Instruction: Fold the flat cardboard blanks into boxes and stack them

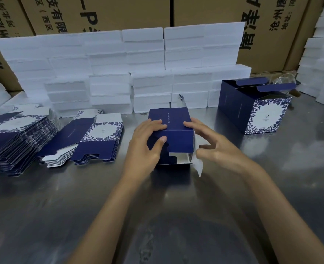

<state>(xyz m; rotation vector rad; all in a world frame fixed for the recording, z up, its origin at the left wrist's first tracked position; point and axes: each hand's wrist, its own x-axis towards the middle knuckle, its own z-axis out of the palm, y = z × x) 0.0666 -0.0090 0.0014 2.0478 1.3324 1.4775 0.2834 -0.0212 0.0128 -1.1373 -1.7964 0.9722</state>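
A half-folded navy box (171, 134) is lying on its side at the middle of the steel worktop (271, 178), its open end facing the person. The left hand (147, 141) is gripping its left edge, fingers over the top and thumb curling onto the near flap. The right hand (210, 143) is resting spread fingers on the top right edge, thumb seemingly touching a white side flap. Flat blanks (92, 138) are sitting in stacks to the left; finished boxes (252, 109) are standing at the right, before white foam blocks (109, 60).
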